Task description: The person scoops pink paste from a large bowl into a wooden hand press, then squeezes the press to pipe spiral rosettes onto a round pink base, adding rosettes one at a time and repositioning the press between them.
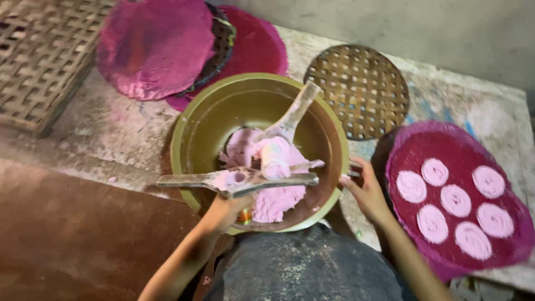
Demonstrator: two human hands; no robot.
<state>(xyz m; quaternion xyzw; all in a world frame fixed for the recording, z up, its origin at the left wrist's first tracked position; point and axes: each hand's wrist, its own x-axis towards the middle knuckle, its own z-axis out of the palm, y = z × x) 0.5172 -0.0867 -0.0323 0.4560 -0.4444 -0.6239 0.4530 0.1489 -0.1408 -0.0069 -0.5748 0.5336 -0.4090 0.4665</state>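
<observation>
A large olive-green bowl [195,120] holds a lump of pink dough [273,195]. Across the bowl lies a wooden dough press [184,180] with long handles, smeared with pink dough; a second wooden part [294,114] leans against the far rim. My left hand [223,212] is under the press at the bowl's near rim, holding it. My right hand [362,187] rests on the bowl's right rim with fingers curled on the edge. To the right, a round magenta mat [407,150] carries several pink coiled dough rounds [454,199].
A round woven bamboo tray [359,89] lies behind the bowl on the stone slab. More magenta-covered round mats [153,47] are stacked at the back left, beside a square woven bamboo rack [39,56]. Brown floor lies at the lower left.
</observation>
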